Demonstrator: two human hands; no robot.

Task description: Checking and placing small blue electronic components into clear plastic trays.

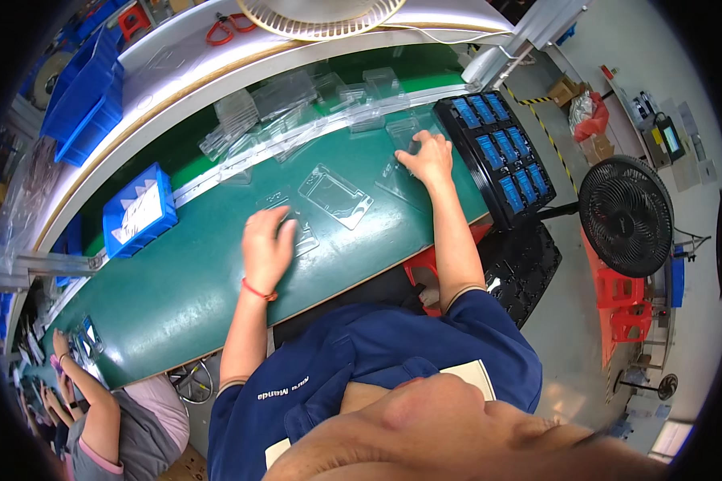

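The long green surface (217, 297) is crossed by both forearms. At its right end a black tray (529, 210) of blue parts is placed. A clear plastic blister shell (335, 195) lies between the hands, and another shell (301, 237) is pressed flat by the left hand (266, 247), fingers together. The right hand (427, 157), fingers spread, touches a third shell (399, 181). The shells are judged light, thin, slippery and easily creased; an edge should be pinched.

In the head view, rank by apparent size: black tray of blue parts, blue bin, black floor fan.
1. black tray
2. black floor fan, nearly alike; it stands farther off, so unsure
3. blue bin
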